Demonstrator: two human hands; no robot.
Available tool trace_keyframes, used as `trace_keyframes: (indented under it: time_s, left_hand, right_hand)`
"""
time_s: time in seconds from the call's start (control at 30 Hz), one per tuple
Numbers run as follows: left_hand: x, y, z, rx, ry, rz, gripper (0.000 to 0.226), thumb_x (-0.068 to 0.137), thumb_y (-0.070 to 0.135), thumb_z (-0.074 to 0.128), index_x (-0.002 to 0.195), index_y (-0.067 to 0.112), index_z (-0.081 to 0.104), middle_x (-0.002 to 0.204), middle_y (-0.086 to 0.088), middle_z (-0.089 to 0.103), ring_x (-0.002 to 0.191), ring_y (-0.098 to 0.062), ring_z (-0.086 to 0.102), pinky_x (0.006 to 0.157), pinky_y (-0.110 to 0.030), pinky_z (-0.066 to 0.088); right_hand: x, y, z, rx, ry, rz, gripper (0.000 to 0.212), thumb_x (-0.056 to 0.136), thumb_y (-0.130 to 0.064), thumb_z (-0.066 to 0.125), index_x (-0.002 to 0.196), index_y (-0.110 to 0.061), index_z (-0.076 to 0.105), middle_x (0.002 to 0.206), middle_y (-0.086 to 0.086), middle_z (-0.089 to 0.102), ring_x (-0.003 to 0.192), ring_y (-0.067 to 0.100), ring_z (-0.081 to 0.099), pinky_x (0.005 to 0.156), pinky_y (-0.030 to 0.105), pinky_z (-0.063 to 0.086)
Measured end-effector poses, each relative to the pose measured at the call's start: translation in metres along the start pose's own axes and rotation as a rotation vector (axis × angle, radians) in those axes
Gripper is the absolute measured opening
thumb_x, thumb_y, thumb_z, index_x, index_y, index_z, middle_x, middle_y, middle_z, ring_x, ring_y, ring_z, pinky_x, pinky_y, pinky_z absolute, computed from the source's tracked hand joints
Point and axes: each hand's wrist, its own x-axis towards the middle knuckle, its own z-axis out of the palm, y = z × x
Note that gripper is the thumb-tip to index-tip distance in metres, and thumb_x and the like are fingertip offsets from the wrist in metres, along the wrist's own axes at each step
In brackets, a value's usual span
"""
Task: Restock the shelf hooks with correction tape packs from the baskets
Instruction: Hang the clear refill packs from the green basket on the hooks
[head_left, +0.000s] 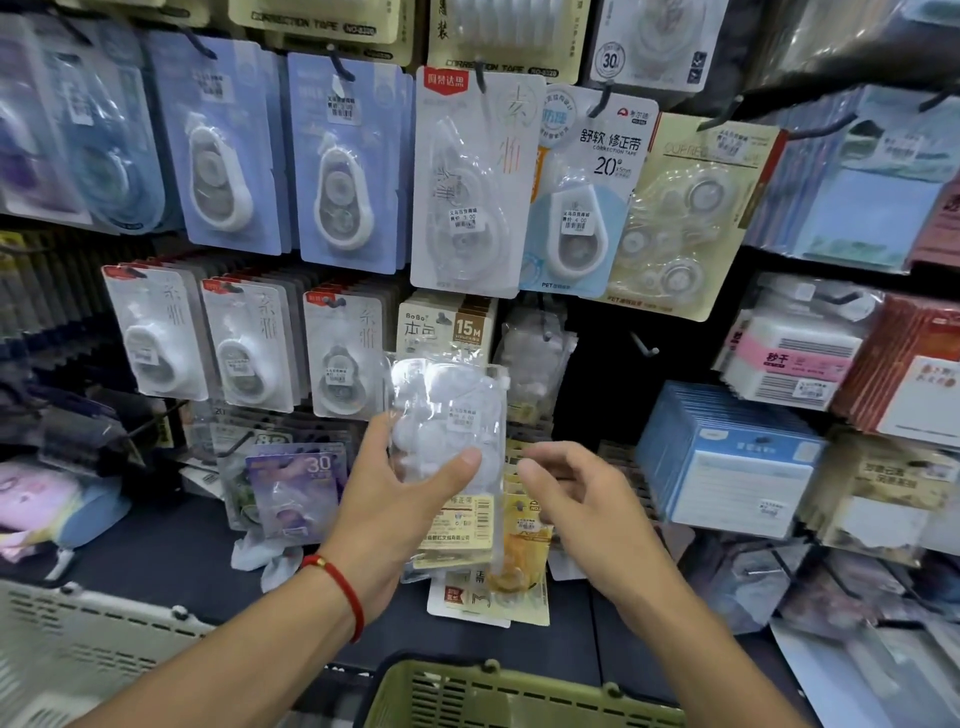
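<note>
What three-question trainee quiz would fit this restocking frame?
1. True or false: the left hand grips a clear correction tape pack.
2. Which basket sits nearest, bottom centre? A) green basket B) red basket
3. Fill in: the right hand holds ____.

Key: 1 true; 2 A; 3 nothing. The right hand hovers open beside the pack, below an empty hook.

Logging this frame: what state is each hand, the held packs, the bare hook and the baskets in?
Left hand: gripping clear packs.
Clear packs: held upright, off any hook.
Right hand: open, holding nothing.
Bare hook: nothing hanging.
Green basket: contents out of view.
</note>
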Motion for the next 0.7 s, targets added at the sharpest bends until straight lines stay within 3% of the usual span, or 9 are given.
trace_keyframes:
  time_s: [0.1,0.23,0.33,0.43,0.5,0.57,0.6,0.7]
  left_hand:
    - [-0.002,-0.004,0.003,0.007,-0.041,-0.018,0.066,0.064,0.035,0.092,0.121,0.029,0.060,0.111,0.004,0.079,0.102,-0.014,0.076,0.079,-0.024,0.061]
    - [-0.002,-0.004,0.004,-0.046,-0.059,-0.053,0.064,0.067,0.044,0.094,0.122,0.036,0.061,0.118,0.003,0.077,0.109,-0.018,0.075,0.088,-0.039,0.062]
    - [-0.001,-0.002,0.002,-0.087,-0.062,-0.073,0.070,0.066,0.050,0.095,0.126,0.040,0.060,0.126,0.006,0.075,0.117,-0.021,0.072,0.099,-0.052,0.057]
    - [0.001,-0.001,0.000,-0.114,-0.041,-0.079,0.071,0.068,0.050,0.092,0.130,0.045,0.058,0.135,0.007,0.070,0.126,-0.025,0.066,0.104,-0.061,0.051]
    - [0.003,-0.001,-0.001,-0.109,-0.016,-0.050,0.070,0.074,0.046,0.088,0.135,0.047,0.054,0.137,0.017,0.066,0.130,-0.013,0.062,0.106,-0.053,0.051]
    - [0.003,0.000,-0.001,-0.065,-0.003,-0.001,0.054,0.082,0.041,0.083,0.125,0.055,0.053,0.116,0.041,0.066,0.112,0.018,0.060,0.095,-0.030,0.050]
    - [0.002,0.002,-0.001,-0.050,-0.003,0.001,0.051,0.083,0.040,0.081,0.121,0.057,0.053,0.108,0.045,0.065,0.103,0.025,0.059,0.091,-0.024,0.047]
    - [0.002,0.004,-0.002,-0.027,0.028,-0.007,0.050,0.076,0.044,0.080,0.117,0.057,0.054,0.112,0.037,0.068,0.107,0.017,0.061,0.095,-0.025,0.047]
  right_hand:
    - [-0.003,-0.004,0.010,0.077,-0.055,-0.019,0.048,0.076,-0.072,0.068,0.109,-0.036,0.072,0.101,-0.009,0.075,0.094,0.014,0.073,0.086,0.050,0.061]
    - [-0.001,0.001,0.010,0.157,-0.029,-0.020,0.011,0.095,-0.037,0.075,0.104,-0.031,0.077,0.100,-0.002,0.078,0.094,0.022,0.075,0.083,0.054,0.062]
    - [-0.003,0.002,0.007,0.210,-0.003,-0.011,0.011,0.103,-0.029,0.066,0.102,-0.033,0.076,0.102,-0.004,0.080,0.095,0.017,0.077,0.088,0.050,0.062]
    - [-0.003,0.000,0.004,0.258,0.098,-0.009,0.010,0.106,-0.031,0.058,0.106,-0.031,0.068,0.097,-0.001,0.079,0.087,0.020,0.078,0.081,0.056,0.063]
    - [-0.001,-0.002,0.000,0.296,0.169,-0.022,0.009,0.107,-0.032,0.057,0.109,-0.028,0.065,0.095,0.001,0.079,0.087,0.024,0.077,0.080,0.058,0.063]
    - [0.001,-0.003,-0.006,0.308,0.207,-0.045,0.010,0.106,-0.032,0.057,0.110,-0.025,0.064,0.097,0.004,0.078,0.091,0.032,0.075,0.083,0.059,0.060]
    - [0.001,-0.003,-0.007,0.306,0.211,-0.054,0.011,0.106,-0.033,0.058,0.110,-0.024,0.064,0.097,0.005,0.078,0.093,0.034,0.074,0.084,0.059,0.058]
    - [0.003,-0.003,-0.011,0.306,0.208,-0.066,0.013,0.106,-0.032,0.058,0.110,-0.023,0.065,0.098,0.005,0.078,0.093,0.036,0.074,0.083,0.059,0.057]
